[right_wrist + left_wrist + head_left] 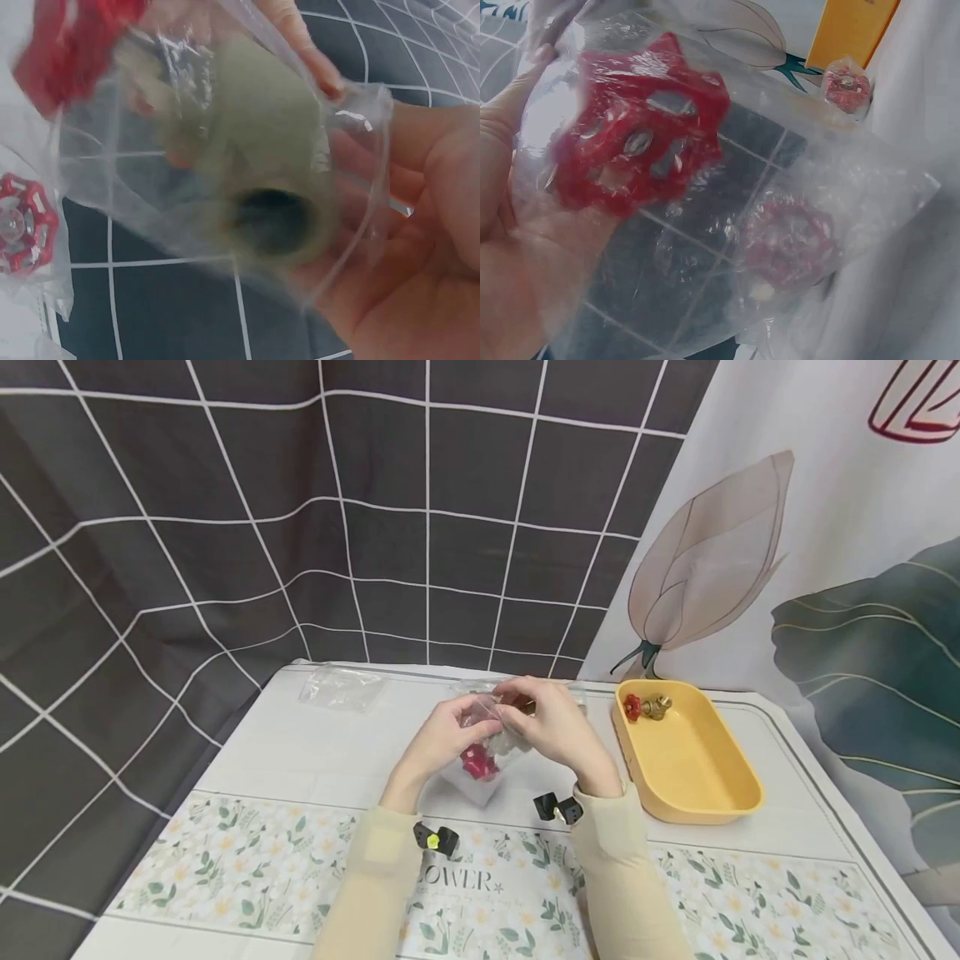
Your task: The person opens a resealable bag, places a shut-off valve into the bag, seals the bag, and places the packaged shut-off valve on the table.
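Over the middle of the table, both hands hold a clear plastic bag (474, 787) with a valve inside. The valve has a red handwheel (478, 762) and a brass-coloured body (262, 112), whose round opening faces the right wrist camera. My left hand (442, 737) pinches the bag's upper edge between thumb and fingers. Close beside it, my right hand (553, 724) pinches the same edge. In the left wrist view the handwheel (641, 139) shows through the plastic near the left palm (532, 255). The right fingers are partly hidden behind the plastic in the right wrist view.
A yellow tray (690, 760) stands to the right, with an unwrapped red-handled valve (648, 707) at its far end. A crumpled clear bag (341, 687) lies at the back left. Another bagged red handwheel (24, 225) lies close by. A floral runner (247, 868) crosses the table's front.
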The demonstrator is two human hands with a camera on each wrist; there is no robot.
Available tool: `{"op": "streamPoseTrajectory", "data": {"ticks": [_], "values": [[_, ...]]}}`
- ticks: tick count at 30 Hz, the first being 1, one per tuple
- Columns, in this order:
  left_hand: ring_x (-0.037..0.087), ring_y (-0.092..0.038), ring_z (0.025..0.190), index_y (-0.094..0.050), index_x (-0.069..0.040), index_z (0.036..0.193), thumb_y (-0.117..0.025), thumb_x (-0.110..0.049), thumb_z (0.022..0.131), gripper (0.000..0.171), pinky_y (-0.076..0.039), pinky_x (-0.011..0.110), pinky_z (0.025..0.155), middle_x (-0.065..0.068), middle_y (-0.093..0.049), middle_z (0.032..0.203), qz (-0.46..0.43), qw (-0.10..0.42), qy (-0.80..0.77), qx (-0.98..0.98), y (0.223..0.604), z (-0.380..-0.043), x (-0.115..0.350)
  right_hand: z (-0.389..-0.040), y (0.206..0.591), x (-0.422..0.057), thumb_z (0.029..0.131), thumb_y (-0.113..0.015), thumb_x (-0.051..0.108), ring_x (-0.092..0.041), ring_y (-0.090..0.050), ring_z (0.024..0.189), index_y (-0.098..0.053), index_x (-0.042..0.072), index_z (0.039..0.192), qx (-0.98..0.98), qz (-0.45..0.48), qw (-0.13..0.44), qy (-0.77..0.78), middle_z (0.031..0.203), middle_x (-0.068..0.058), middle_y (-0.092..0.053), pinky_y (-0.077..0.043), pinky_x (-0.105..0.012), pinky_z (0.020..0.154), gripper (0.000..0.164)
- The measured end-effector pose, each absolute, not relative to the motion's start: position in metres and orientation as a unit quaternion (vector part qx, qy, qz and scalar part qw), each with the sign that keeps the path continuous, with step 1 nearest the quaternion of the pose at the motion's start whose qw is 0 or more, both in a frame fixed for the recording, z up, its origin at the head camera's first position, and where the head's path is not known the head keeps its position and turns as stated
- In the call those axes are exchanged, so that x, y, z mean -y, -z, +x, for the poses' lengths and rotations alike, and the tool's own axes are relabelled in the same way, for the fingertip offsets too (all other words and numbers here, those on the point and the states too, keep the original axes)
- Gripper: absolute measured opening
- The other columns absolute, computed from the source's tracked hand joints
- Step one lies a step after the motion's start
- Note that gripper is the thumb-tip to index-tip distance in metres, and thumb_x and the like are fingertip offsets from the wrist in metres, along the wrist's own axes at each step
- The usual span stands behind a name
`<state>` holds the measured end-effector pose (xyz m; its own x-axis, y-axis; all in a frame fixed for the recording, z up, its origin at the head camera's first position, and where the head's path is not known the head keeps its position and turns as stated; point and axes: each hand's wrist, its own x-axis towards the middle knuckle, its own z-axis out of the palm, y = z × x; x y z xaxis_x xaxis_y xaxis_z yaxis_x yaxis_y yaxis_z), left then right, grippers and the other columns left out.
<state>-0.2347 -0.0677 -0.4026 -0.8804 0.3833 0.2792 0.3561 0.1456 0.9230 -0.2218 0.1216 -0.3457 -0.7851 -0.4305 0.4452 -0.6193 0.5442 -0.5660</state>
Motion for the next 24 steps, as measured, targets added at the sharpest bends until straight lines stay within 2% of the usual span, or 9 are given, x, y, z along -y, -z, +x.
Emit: {"op": "streamPoseTrajectory", "data": {"ticks": [4, 8, 11, 14, 16, 21, 24], "values": [[0.019, -0.064, 0.105, -0.069, -0.004, 0.111, -0.070, -0.019, 0.093, 0.024, -0.051, 0.036, 0.093, 0.004, -0.070, 0.109, 0.239, 0.007, -0.614, -0.752, 0.407, -0.235, 0.064, -0.220, 0.346, -0.124, 0.092, -0.068, 0.009, -0.014, -0.065, 0.081, -0.071, 0.004, 0.105, 0.862, 0.295, 0.132, -0.389, 0.098, -0.005, -0.071, -0.056, -0.032, 0.073, 0.014], [0.019, -0.067, 0.100, -0.069, -0.002, 0.106, -0.067, -0.016, 0.094, 0.018, -0.052, 0.035, 0.092, 0.006, -0.071, 0.104, 0.218, -0.014, -0.627, -0.748, 0.409, -0.235, 0.062, -0.219, 0.343, -0.132, 0.092, -0.070, 0.013, -0.015, -0.063, 0.081, -0.071, 0.004, 0.106, 0.862, 0.283, 0.131, -0.399, 0.093, -0.003, -0.070, -0.056, -0.036, 0.072, 0.017], [0.019, -0.067, 0.099, -0.070, -0.002, 0.104, -0.067, -0.015, 0.094, 0.017, -0.051, 0.033, 0.093, 0.005, -0.071, 0.101, 0.208, -0.033, -0.635, -0.743, 0.409, -0.236, 0.062, -0.219, 0.341, -0.141, 0.089, -0.074, 0.019, -0.017, -0.062, 0.081, -0.069, 0.005, 0.110, 0.879, 0.281, 0.097, -0.372, 0.090, -0.002, -0.067, -0.054, -0.038, 0.072, 0.026], [0.019, -0.066, 0.102, -0.070, -0.001, 0.106, -0.068, -0.015, 0.094, 0.018, -0.049, 0.031, 0.096, 0.007, -0.071, 0.103, 0.208, -0.048, -0.647, -0.732, 0.409, -0.238, 0.062, -0.220, 0.342, -0.148, 0.086, -0.078, 0.025, -0.021, -0.062, 0.087, -0.066, 0.004, 0.115, 0.900, 0.280, 0.053, -0.331, 0.093, -0.003, -0.066, -0.052, -0.040, 0.075, 0.038], [0.020, -0.066, 0.102, -0.069, -0.001, 0.106, -0.068, -0.015, 0.094, 0.019, -0.050, 0.031, 0.096, 0.008, -0.071, 0.104, 0.209, -0.052, -0.652, -0.727, 0.409, -0.238, 0.063, -0.221, 0.344, -0.152, 0.085, -0.078, 0.028, -0.022, -0.061, 0.089, -0.066, 0.005, 0.114, 0.911, 0.273, 0.033, -0.308, 0.096, -0.004, -0.066, -0.052, -0.039, 0.076, 0.040], [0.020, -0.067, 0.101, -0.069, -0.001, 0.106, -0.068, -0.016, 0.094, 0.019, -0.050, 0.031, 0.096, 0.008, -0.071, 0.103, 0.203, -0.049, -0.655, -0.726, 0.409, -0.238, 0.062, -0.225, 0.351, -0.157, 0.088, -0.074, 0.022, -0.015, -0.053, 0.069, -0.065, 0.010, 0.085, 0.914, 0.271, -0.008, -0.303, 0.074, 0.000, -0.058, -0.046, -0.032, 0.062, 0.015], [0.021, -0.067, 0.101, -0.069, 0.000, 0.106, -0.068, -0.015, 0.093, 0.020, -0.050, 0.033, 0.095, 0.011, -0.071, 0.103, 0.204, -0.044, -0.656, -0.725, 0.409, -0.238, 0.062, -0.226, 0.352, -0.159, 0.090, -0.072, 0.016, -0.013, -0.047, 0.061, -0.061, 0.013, 0.076, 0.907, 0.270, -0.008, -0.324, 0.065, 0.003, -0.051, -0.040, -0.029, 0.056, 0.019]]}}
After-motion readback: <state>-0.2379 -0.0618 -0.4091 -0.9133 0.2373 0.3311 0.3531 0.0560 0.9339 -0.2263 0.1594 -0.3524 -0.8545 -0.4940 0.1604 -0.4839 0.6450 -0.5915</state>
